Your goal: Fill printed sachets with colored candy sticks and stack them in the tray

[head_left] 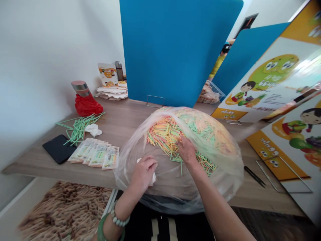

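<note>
A large clear plastic bag [130, 147] lies spread on the table with its mouth toward me. Inside it is a heap of thin sticks [163, 132] in green, yellow and orange. My right hand [187, 152] reaches into the bag, its fingers bent together on sticks at the heap's near edge; the fingertips are partly hidden. Over the bag's near left part, my left hand [144, 172] is closed around a small white packet [152, 180], mostly covered by the fingers. A few loose green sticks [181, 165] lie just below my right hand.
Printed packets [94, 154] overlap at left, beside a black tablet-like slab [59, 148], green straws [77, 129] and crumpled tissue [93, 130]. A red bag [87, 105] stands behind. Dark tweezers [254, 176] lie right. A blue panel [175, 50] and printed boards [258, 80] rise behind.
</note>
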{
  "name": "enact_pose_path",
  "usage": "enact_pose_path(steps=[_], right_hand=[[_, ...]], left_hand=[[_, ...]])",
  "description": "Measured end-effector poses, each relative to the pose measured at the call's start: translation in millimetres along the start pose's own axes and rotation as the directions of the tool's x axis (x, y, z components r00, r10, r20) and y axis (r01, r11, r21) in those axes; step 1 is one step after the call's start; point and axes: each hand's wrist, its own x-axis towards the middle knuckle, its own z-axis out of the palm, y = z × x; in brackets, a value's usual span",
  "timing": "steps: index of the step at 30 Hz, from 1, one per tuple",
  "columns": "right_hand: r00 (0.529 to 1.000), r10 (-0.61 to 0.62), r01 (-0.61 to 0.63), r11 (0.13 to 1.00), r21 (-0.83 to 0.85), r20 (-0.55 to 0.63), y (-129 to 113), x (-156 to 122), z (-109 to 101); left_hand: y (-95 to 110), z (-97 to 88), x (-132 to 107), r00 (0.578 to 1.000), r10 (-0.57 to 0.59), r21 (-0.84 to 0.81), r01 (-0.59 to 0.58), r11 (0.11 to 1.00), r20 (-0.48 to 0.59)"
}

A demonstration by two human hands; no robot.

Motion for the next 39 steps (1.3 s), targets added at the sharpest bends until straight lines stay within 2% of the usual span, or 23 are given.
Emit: enact_pose_path(steps=[3,5,6,8,10,12,14,16,18,21,23,26,28,29,32,34,37,39], right_hand=[[0.990,-0.071,0.084,0.991,0.100,-0.125,3,-18,2],[0.970,-0.143,0.192,0.946,0.261,-0.195,-2,-37,10],[0.965,-0.167,0.232,0.902,0.364,-0.201,-6,-48,17],[0.969,-0.210,0.244,0.775,0.583,-0.127,-16,-70,33],[0.971,-0.224,0.219,0.685,0.695,-0.085,-23,-88,48],[0.979,-0.190,0.182,0.690,0.700,-0.068,-26,-97,59],[0.987,-0.158,0.142,0.749,0.647,-0.034,-26,-101,62],[0.990,-0.140,0.109,0.818,0.565,0.011,-24,-101,58],[0.989,-0.142,0.096,0.851,0.516,0.050,-22,-100,50],[0.984,-0.152,0.070,0.807,0.586,0.091,-18,-102,43],[0.985,-0.139,0.045,0.769,0.638,0.099,-14,-105,43],[0.991,-0.075,-0.021,0.733,0.680,0.111,-10,-111,46],[0.992,-0.027,-0.068,0.695,0.716,0.120,-9,-113,48],[0.993,-0.020,-0.073,0.682,0.728,0.118,-9,-113,49],[0.992,-0.077,-0.016,0.697,0.717,0.097,-9,-113,53],[0.991,-0.114,0.031,0.730,0.682,0.077,-9,-114,57],[0.994,-0.097,0.043,0.776,0.629,0.052,-9,-117,65],[0.993,-0.113,0.079,0.793,0.603,0.018,-9,-118,70]], left_hand=[[11,7.7,-2,1.000,-0.021,-0.103,0.020,0.994,-0.010],[19,15.0,-3,0.998,0.026,-0.162,-0.035,0.986,-0.058],[22,19.8,-3,0.993,0.081,-0.174,-0.096,0.980,-0.088],[25,31.9,-2,0.971,0.207,-0.145,-0.224,0.964,-0.123],[22,47.3,-1,0.961,0.255,-0.085,-0.264,0.961,-0.105],[16,64.1,0,0.977,0.203,-0.042,-0.206,0.978,-0.071],[13,78.3,-3,0.988,0.142,-0.013,-0.143,0.990,-0.064],[15,84.9,-8,0.989,0.129,0.005,-0.129,0.992,-0.065],[20,80.0,-15,0.986,0.159,0.032,-0.158,0.987,-0.052],[24,51.5,-23,0.980,0.186,0.176,-0.170,0.970,-0.076],[20,26.2,-26,0.981,0.088,0.363,-0.019,0.931,-0.172],[8,-2.9,-28,0.934,-0.201,0.577,0.342,0.741,-0.295],[-1,-10.6,-28,0.895,-0.342,0.635,0.445,0.631,-0.287],[-6,-11.2,-27,0.885,-0.376,0.645,0.461,0.610,-0.276],[-20,-7.6,-23,0.879,-0.405,0.593,0.471,0.653,-0.252],[-27,-5.4,-21,0.862,-0.438,0.476,0.506,0.719,-0.255],[-36,-6.7,-22,0.827,-0.502,0.232,0.555,0.799,-0.253],[-40,-9.8,-23,0.835,-0.499,0.150,0.537,0.830,-0.230]])
